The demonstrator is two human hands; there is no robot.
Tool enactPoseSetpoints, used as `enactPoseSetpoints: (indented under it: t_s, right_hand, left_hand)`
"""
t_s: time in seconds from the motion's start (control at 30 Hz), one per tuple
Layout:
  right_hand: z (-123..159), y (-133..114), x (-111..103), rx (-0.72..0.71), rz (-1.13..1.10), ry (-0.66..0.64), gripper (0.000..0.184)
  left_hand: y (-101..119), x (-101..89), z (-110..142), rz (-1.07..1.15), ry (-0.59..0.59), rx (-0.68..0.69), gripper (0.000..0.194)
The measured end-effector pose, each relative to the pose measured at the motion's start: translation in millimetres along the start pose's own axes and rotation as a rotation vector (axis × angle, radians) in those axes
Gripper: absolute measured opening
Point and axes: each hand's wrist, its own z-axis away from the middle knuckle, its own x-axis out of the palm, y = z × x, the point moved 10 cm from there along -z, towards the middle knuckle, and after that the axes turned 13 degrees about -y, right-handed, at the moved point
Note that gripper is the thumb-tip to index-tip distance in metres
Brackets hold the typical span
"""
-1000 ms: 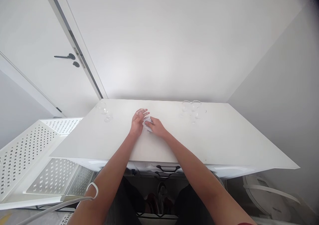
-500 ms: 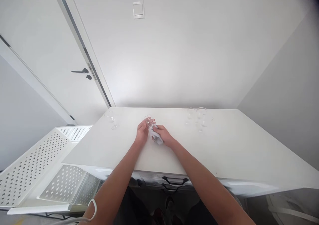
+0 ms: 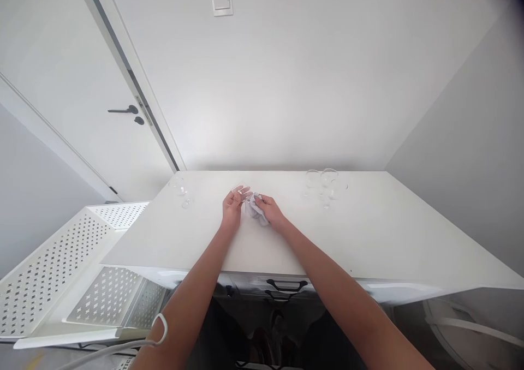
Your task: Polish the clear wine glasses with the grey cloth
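Note:
My left hand point(image 3: 233, 203) is closed around a clear wine glass point(image 3: 240, 191), held tilted above the white countertop. Its bowl is turned away from me, and the fingers behind show through it. My right hand point(image 3: 268, 209) grips a light grey cloth point(image 3: 256, 210), which bunches up against the near side of the glass and hangs below the fingers. Where exactly the cloth meets the glass is partly hidden by the hands.
Several clear stemmed glasses point(image 3: 328, 183) stand at the back right of the countertop point(image 3: 360, 239). Another glass point(image 3: 178, 187) is at the back left. A white perforated rack point(image 3: 53, 250) is beside the counter's left end. Dark drawer handles point(image 3: 286, 285) stick out at the front.
Both hands still hold the glass and the cloth. The right hand and cloth have shifted slightly on the glass. The whole view has tipped a little downward.

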Motion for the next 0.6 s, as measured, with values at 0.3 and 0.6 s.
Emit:
enactPoseSetpoints:
  t_s: [0.3,0.6]
  right_hand:
    - [8.6,-12.7,-22.1,-0.088,-0.209,0.173,0.048]
    - [5.1,9.5,-3.1,0.123,-0.323,0.063,0.036]
  left_hand:
    - [12.6,-6.4,2.6,0.074,0.092,0.103,0.056]
    - [14.5,21.8,3.3,0.117,-0.086,0.048,0.054]
